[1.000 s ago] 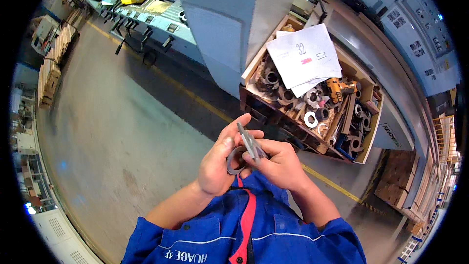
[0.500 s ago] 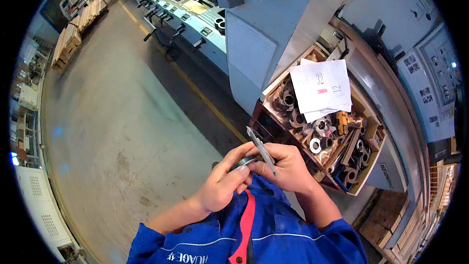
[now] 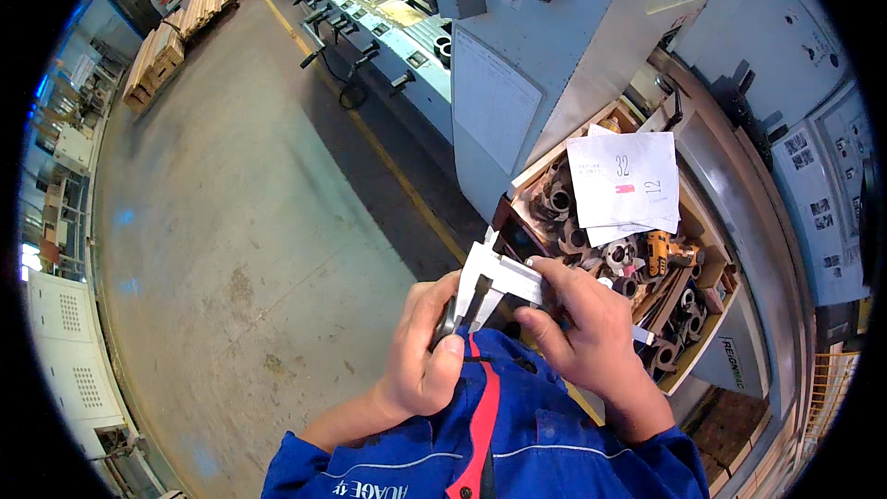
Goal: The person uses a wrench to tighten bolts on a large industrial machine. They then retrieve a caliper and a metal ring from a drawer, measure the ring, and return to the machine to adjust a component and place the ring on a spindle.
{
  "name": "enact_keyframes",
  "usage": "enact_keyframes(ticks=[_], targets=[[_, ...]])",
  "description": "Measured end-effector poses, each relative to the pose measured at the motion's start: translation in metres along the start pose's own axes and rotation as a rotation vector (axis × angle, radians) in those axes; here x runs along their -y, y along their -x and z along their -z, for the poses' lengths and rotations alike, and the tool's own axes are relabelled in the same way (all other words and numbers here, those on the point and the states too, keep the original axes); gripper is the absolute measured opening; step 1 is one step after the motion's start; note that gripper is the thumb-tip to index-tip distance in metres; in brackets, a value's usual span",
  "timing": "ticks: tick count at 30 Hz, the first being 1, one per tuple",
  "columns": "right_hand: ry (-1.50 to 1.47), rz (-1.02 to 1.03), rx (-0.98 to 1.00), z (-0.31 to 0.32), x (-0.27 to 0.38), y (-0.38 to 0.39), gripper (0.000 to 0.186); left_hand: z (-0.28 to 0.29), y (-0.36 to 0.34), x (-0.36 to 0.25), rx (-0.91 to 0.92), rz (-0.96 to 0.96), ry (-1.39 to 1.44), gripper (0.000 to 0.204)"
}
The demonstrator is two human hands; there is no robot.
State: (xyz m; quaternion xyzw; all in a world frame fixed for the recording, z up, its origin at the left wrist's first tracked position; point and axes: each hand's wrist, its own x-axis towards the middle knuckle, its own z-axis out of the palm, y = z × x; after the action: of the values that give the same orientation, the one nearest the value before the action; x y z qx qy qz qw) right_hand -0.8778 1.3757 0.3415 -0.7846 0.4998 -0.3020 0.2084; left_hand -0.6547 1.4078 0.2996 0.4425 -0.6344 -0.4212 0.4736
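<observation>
The head view looks steeply down and forward, the left hand (image 3: 420,351) and right hand (image 3: 591,328) near at lower centre; floor (image 3: 231,296) recedes toward the upper left, the far-left rim bending around probable shelving (image 3: 55,208).

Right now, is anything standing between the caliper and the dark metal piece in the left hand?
Nothing visible. The caliper, held in the right hand, has its jaws close by the dark metal piece in the left hand; contact can't be told.
</observation>
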Motion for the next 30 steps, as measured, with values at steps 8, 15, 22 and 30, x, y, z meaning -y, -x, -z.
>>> enact_keyframes(ticks=[8,15,22,30], targets=[[0.183,0.122,-0.103,0.004,0.016,-0.005,0.052,0.01,0.002,-0.012,0.027,-0.029,-0.083,0.058],[0.206,0.17,-0.091,0.004,0.023,-0.004,0.058,0.01,0.006,-0.003,-0.019,-0.028,-0.086,0.066],[0.256,0.176,-0.083,0.003,0.026,-0.002,0.059,0.012,0.012,0.003,-0.031,0.03,0.007,0.071],[0.255,0.198,-0.089,0.006,0.026,-0.002,0.056,0.012,0.015,-0.003,0.009,0.107,0.221,0.057]])
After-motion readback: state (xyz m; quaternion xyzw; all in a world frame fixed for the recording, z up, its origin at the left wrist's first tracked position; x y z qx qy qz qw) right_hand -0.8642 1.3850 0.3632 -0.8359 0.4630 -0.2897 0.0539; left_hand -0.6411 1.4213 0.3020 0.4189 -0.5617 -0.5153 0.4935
